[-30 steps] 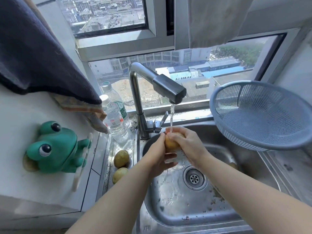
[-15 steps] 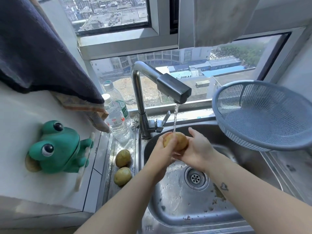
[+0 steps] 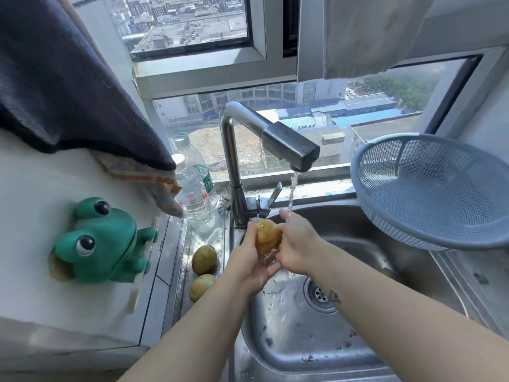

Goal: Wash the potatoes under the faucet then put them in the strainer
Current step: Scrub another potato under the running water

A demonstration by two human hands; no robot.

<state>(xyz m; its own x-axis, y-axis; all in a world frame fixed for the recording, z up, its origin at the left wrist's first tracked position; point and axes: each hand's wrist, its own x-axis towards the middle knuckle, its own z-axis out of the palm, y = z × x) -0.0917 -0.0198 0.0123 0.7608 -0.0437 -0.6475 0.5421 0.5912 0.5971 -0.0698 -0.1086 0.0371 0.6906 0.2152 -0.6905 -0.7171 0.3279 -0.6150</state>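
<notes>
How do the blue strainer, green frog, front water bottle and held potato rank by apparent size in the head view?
1. blue strainer
2. green frog
3. front water bottle
4. held potato

The frog sits nearer the camera, so its rank over the bottle is unsure.

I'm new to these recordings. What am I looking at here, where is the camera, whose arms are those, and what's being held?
There is no machine: a person works with bare hands, and one wide-angle camera on their head looks forward and down, so both arms reach in from the bottom edge. The left hand and right hand hold one potato between them over the steel sink, under water running from the faucet. Two more potatoes lie on the ledge left of the sink, near two water bottles. A blue strainer sits tilted at the sink's right edge, with nothing visible in it. A green frog toy is on the left wall.
</notes>
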